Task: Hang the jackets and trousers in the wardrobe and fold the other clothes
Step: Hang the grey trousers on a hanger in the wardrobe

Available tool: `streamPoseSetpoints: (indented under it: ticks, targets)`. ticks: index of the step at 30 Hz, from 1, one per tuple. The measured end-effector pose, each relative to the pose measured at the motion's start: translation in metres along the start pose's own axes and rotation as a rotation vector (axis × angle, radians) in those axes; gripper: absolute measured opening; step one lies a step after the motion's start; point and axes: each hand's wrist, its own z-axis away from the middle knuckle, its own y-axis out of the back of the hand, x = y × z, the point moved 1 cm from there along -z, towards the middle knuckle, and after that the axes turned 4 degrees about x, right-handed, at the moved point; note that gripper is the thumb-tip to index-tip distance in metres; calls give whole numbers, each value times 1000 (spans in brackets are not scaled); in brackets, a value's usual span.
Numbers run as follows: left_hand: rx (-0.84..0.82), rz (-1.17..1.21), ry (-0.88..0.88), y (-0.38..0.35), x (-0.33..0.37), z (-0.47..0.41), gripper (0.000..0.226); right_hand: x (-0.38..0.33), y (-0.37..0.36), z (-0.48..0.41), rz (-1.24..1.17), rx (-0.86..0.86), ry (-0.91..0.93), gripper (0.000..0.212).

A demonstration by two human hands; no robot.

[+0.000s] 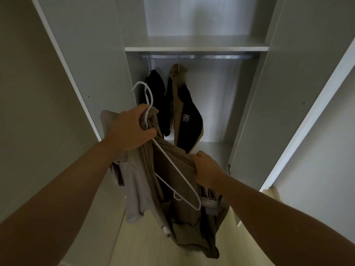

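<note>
L grip [132, 127] clamps white hanger [162, 152] + khaki garment [184, 227], prob. trousers; R grip [207, 169] pinches its fabric.

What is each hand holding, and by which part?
The left hand grips the white hanger at its neck, below the hook, with bunched cloth. The right hand pinches the khaki garment at its upper edge.

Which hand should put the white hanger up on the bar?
Left. The left hand has its grip on the white hanger just below the hook, nearer the bar. The right hand only pinches the khaki garment lower down.
</note>
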Motion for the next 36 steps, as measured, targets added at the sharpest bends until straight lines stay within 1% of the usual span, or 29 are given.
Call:
streamPoseSetpoints:
  ticks: [2,4,5,8,9,12,13,15,16,17,18,19,20,22,23,26,27,30,32,36]
  targets:
    - [-12,20,15,0,0,2,43,9,0,3,33,-3,-90,17]
    - [-27,17,18,0,1,2,41,15,1,4,50,39,-164,17]
    - [-28,10,21,0,1,2,40,19,2,3,-1,77,-217,22]
    - [-55,-19,51,-2,-1,4,40,21,5,0,-287,146,-449,30]
    - [-83,-20,59,-3,-3,5,43,19,7,-3,-345,165,-469,30]
    - [-175,-38,108,-11,-5,9,66,2,22,-19,-404,195,-354,19]
    - [-198,-43,131,-15,-5,10,75,-7,30,-25,-424,181,-309,17]
    - [-264,-57,158,-24,-3,11,91,-28,48,-34,-552,93,-228,20]
    - [-306,-65,150,-30,-1,12,94,-37,58,-38,-640,35,-192,23]
    - [-348,-56,135,-36,1,12,93,-45,66,-41,-705,-28,-165,28]
    - [-380,-33,126,-41,3,13,85,-53,73,-43,-739,-86,-147,35]
    - [-391,-7,127,-47,3,14,70,-58,78,-44,-745,-129,-136,41]
    - [-372,7,141,-51,-1,13,51,-61,82,-44,-746,-159,-128,44]
    - [-277,13,201,-53,-10,7,12,-60,86,-42,-746,-215,-108,47]
    - [-233,4,234,-51,-13,5,2,-57,87,-40,-721,-238,-97,50]
    - [-131,-13,257,-43,-20,1,12,-46,83,-33,-544,-268,-114,58]
    - [-111,2,251,-42,-18,1,14,-41,81,-32,-463,-273,-117,54]
    - [-60,31,225,-41,-8,3,17,-29,70,-27,-189,-261,-93,24]
    - [-33,42,209,-39,-4,2,18,-19,58,-23,-162,-222,-166,18]
    - [-19,61,210,-36,2,1,18,-10,38,-25,-202,-107,-289,22]
